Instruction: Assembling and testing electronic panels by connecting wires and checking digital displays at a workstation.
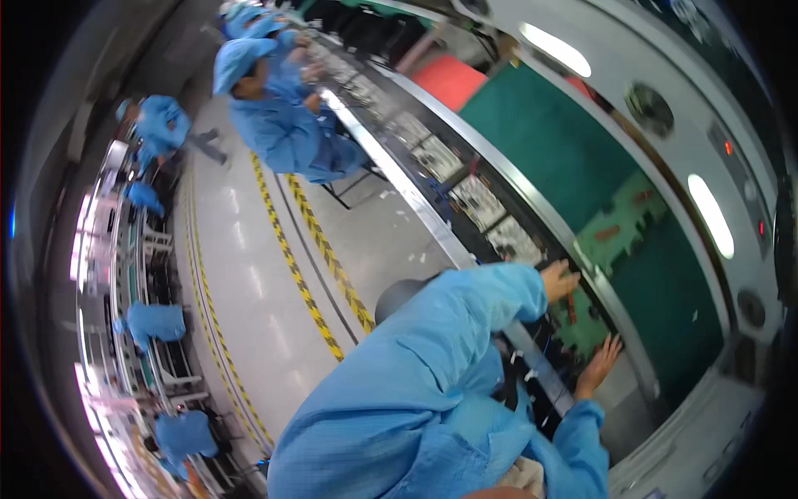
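A green board (586,330) with irregular cut-outs and orange-red parts lies on the dark line in front of me, between my two hands. My left hand (559,281) is at its far end, fingers stretched out and apart. At the near end is my right hand (598,367), its fingers also extended and spread. Whether either hand touches the board is too blurred to tell. A second, similar green board (622,223) rests on the dark green mat (544,137) beyond the metal rail.
Along the dark conveyor (457,170) sit several white-and-silver units (478,202). A metal rail (399,176) edges it. Co-workers in blue (278,125) work farther up the line. A white housing with lamps (711,216) curves along the right. Yellow-black floor tape (303,266) runs at left.
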Available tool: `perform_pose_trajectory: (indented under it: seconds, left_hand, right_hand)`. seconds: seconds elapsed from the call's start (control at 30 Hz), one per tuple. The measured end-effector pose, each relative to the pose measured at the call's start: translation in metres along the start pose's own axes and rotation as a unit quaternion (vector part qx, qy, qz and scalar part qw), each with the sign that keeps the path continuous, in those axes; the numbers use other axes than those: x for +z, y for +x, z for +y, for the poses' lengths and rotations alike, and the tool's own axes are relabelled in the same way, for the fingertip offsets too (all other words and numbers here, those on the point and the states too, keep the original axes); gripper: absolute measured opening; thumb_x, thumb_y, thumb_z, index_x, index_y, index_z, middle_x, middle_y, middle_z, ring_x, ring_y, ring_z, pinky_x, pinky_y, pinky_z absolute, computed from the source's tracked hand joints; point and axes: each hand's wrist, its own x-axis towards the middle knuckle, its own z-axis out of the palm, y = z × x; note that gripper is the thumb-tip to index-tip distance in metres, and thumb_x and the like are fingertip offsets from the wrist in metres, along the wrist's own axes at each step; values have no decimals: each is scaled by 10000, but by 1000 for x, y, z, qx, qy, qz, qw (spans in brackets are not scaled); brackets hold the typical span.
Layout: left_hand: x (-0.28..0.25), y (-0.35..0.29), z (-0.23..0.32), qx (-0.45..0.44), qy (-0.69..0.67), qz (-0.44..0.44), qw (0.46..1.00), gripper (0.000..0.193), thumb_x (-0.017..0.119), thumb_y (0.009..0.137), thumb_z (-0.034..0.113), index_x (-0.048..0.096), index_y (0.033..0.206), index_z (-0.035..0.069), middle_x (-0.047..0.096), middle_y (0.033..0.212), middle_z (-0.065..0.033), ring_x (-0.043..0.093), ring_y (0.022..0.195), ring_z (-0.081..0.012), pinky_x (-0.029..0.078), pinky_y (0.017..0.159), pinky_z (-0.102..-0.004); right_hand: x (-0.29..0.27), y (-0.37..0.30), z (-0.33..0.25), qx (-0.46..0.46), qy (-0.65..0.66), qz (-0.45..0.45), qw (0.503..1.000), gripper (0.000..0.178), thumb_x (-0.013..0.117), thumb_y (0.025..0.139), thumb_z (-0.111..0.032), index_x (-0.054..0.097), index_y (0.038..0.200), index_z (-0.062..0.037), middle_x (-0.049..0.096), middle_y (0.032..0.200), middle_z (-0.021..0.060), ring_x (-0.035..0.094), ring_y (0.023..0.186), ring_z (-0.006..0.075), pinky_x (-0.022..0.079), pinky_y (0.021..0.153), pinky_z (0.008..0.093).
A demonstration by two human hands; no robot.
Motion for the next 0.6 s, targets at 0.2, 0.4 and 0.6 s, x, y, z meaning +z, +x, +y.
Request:
perform_pose_trajectory:
  seconds: [0.2, 0.4, 0.6]
  left_hand:
    - [-73, 10, -10, 3, -102, -47, 994, 1066, 837, 428, 245, 309, 1333, 44, 339, 1371, -137, 368, 1202, -418, 348, 971, -497]
    - [-99, 11, -11, 77, -45, -199, 976, 1108, 801, 546, 346, 150, 1409, 101, 150, 1464, -110, 239, 1281, -434, 244, 1052, -479]
    - [-112, 14, -7, 66, -106, -244, 962, 1125, 810, 500, 333, 182, 1407, 108, 155, 1469, -46, 249, 1276, -411, 251, 1050, -449]
  right_hand:
    - [-38, 8, -20, 43, 40, -37, 998, 402, 403, 892, -194, 459, 1279, -99, 344, 1397, 100, 285, 1294, 300, 176, 1069, 429]
    - [-40, 13, -7, 43, 35, -61, 997, 382, 412, 885, -168, 483, 1252, -89, 362, 1387, 85, 300, 1294, 287, 204, 1069, 416]
    - [-35, 28, 6, -20, 158, -108, 981, 397, 426, 864, -143, 482, 1252, -84, 401, 1361, 79, 339, 1274, 283, 251, 1055, 420]
